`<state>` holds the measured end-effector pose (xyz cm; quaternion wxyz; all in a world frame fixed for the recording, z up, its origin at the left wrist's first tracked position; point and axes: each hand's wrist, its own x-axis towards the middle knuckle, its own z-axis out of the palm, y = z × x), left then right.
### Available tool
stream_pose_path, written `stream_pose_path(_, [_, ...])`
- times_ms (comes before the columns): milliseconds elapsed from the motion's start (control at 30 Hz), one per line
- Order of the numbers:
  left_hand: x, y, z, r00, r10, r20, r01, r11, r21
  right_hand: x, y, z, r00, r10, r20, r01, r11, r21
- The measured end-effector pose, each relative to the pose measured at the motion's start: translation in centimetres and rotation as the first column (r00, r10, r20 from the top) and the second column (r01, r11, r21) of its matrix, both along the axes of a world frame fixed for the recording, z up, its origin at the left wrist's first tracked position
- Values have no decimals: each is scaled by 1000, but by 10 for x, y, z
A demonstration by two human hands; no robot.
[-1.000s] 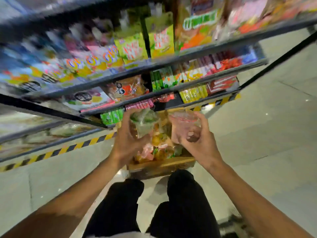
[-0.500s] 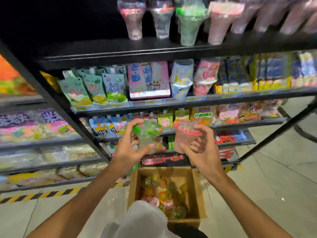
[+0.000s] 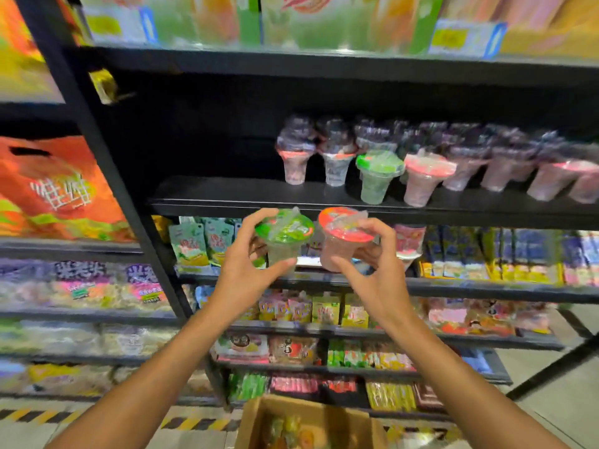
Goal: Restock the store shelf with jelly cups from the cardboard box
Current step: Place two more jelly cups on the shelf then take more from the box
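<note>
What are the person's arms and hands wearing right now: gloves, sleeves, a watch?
Nothing shows on them. The left hand and right hand are bare, without gloves or rings, and both forearms are uncovered to the frame's lower edge, with no sleeve, watch or band.

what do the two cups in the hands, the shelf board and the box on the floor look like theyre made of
Green-lidded jelly cup and red-lidded jelly cup: probably clear thin plastic, since the contents show through, with glossy film lids. Shelf board: likely black painted metal with a dull sheen. Cardboard box: plain brown matte cardboard.
</note>
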<state>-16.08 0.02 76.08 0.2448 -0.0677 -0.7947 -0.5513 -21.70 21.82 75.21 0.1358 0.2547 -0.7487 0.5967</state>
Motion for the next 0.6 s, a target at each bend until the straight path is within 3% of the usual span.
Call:
stream_pose_path(233, [-52,-27,46,992,10,-124,-22,995,-99,-42,-33,30,994,-88,-63,90,996,22])
stream_pose_path(600, [-127,-38,46,990,-57,-130,42,993,-115,-91,-64,27,970,-234,-61,235,972,23])
